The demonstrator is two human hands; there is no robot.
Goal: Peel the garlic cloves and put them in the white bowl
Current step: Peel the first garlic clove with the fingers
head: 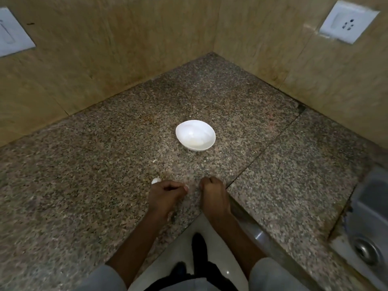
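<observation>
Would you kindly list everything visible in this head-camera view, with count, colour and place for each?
round white bowl: one, white, mid-counter beyond the hands; contents unclear
small white garlic clove: one, white, on the counter beside the left hand
pale peel scraps: at least two, off-white, between bowl and hands
speckled granite counter: one, brown-grey, fills the corner
beige wall tiles: beige, behind the counter
white wall plates: two, white, upper left and upper right
steel sink: one, grey, lower right
left hand: fingers curled, near the counter's front edge; any hold unclear
right hand: fingers curled, beside the left; any hold unclear
grey sleeves: two, bottom edge
</observation>
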